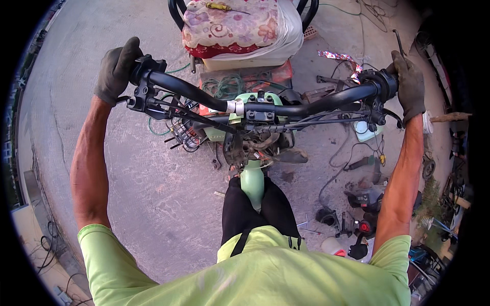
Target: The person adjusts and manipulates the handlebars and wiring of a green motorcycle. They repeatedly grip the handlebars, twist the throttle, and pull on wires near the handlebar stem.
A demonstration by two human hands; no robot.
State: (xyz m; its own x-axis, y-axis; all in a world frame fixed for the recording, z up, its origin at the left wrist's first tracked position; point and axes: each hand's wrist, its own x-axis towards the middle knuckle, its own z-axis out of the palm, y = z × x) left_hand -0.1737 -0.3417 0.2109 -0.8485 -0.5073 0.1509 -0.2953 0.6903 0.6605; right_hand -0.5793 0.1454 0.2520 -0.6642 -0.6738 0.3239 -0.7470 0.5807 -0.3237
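Both my hands wear dark work gloves and hold the two ends of a black motorcycle handlebar (186, 91). My left hand (116, 70) is closed round the left grip, beside a switch block and lever mount. At the other end, my right hand (410, 85) is closed round the right grip; its far fingers are partly hidden. A clamp with bolts (260, 111) fixes the bar at its middle. Below it, loose wires and dirty parts (265, 148) lie exposed. The light green front fender (252, 184) sits between my legs.
A floral cloth and white wrap cover the seat (232, 25), with a yellow-handled screwdriver (219, 7) on top. Green cord (224, 87) lies coiled behind the bar. Power tools (363, 199), cables and a light green container (366, 131) are on the concrete at right.
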